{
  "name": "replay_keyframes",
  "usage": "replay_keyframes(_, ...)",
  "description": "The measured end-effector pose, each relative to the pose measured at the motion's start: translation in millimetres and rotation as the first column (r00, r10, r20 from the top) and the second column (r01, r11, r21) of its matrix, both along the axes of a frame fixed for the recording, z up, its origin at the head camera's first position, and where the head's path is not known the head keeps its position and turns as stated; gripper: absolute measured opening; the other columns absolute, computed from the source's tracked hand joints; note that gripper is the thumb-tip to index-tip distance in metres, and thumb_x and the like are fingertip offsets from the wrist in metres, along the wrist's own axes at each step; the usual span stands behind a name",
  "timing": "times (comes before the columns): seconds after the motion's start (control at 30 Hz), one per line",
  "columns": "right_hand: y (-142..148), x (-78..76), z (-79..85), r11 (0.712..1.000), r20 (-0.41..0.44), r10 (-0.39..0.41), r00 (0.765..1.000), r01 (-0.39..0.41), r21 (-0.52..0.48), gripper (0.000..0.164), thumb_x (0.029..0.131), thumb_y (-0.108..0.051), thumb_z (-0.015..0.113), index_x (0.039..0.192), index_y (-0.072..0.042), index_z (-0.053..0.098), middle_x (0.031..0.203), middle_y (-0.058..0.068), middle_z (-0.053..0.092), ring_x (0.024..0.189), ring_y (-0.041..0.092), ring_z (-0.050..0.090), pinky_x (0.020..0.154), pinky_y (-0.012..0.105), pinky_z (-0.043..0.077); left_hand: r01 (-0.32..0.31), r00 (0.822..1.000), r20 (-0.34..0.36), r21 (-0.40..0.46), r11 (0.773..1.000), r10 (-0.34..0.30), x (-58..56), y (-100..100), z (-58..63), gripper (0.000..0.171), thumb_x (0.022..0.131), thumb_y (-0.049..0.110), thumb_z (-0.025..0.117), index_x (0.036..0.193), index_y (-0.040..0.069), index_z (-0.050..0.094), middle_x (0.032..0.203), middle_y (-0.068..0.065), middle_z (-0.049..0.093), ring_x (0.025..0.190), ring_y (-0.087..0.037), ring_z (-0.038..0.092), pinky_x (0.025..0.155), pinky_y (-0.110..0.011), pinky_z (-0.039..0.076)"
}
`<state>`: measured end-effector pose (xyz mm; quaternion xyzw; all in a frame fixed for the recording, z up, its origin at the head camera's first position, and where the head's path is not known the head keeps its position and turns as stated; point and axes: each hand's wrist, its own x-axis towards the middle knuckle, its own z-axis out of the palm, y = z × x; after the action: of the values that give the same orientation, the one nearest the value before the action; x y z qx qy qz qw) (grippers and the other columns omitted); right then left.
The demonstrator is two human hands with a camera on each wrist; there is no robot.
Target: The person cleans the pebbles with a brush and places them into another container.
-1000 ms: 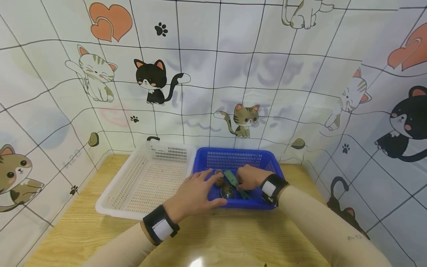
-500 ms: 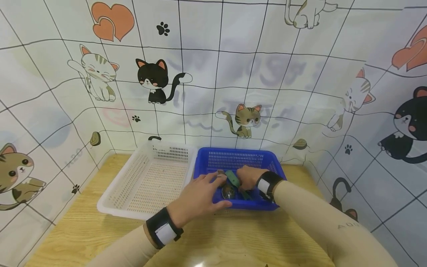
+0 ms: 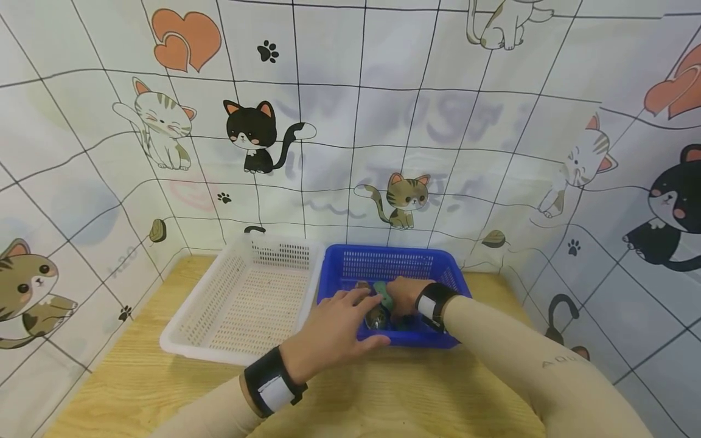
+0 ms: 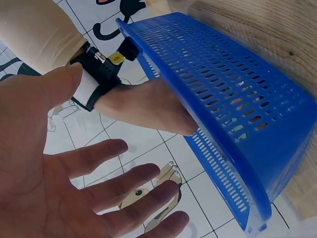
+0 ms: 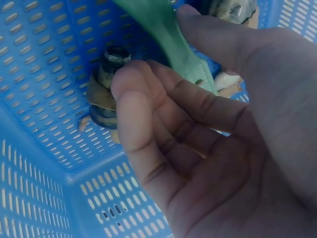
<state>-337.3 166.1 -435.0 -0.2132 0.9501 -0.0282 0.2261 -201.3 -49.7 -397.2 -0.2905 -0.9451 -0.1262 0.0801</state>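
Evidently, the long, flat green plastic piece (image 5: 171,37) lies inside the blue perforated plastic basket (image 3: 383,263), right beside the right hand (image 3: 406,297). That hand reaches down into the basket, its fingers curled inward and its thumb at the green piece's edge; I cannot tell whether it grips anything. Its fingertips come up against a small dark, glassy piece with a brownish band (image 5: 101,94), seen in the right wrist view. A roundish, shiny brown object (image 3: 376,318) sits on the basket floor near the green piece.

The left hand (image 3: 334,325) hangs at the basket's near left corner, palm turned toward the basket, fingers wide apart and thumb stretched out, holding nothing. Both forearms come in from the near edge in beige sleeves (image 3: 509,350), with a black band (image 3: 274,382) on each wrist.

Just left of the blue basket stands a white perforated plastic basket (image 3: 263,298). Both rest on a light wooden tabletop (image 3: 394,395), before a white gridded sheet printed with cartoon cats (image 3: 328,109).
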Motion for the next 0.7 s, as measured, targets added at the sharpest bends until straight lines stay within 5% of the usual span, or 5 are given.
replay_keyframes(0.4,-2,-4.8,-8.2,0.999,-0.001,-0.007,1.0,0.008,0.043,0.021,0.087,-0.032,0.09,0.092,-0.017,0.075,0.075,-0.001,0.072,0.065,0.016,0.068,0.058,0.03,0.057,0.021,0.999,-0.038,0.011,1.0,-0.021,2.7,6,-0.8,0.078,0.095,0.073,0.066,0.155,0.024,0.056,0.154,-0.007,0.061,0.133,-0.034,0.066,0.103,-0.054,0.061)
replay_keyframes(0.7,-2,-7.5,-15.2,0.997,-0.027,-0.025,0.999,0.027,0.069,0.014,0.092,-0.011,0.075,0.08,-0.017,0.071,0.069,0.001,0.07,0.057,0.017,0.067,0.049,0.029,0.054,0.034,0.998,-0.052,0.027,0.999,-0.033,4.5,4,-1.1,0.074,0.097,0.067,0.068,0.155,0.023,0.056,0.155,-0.006,0.061,0.135,-0.033,0.065,0.105,-0.052,0.06)
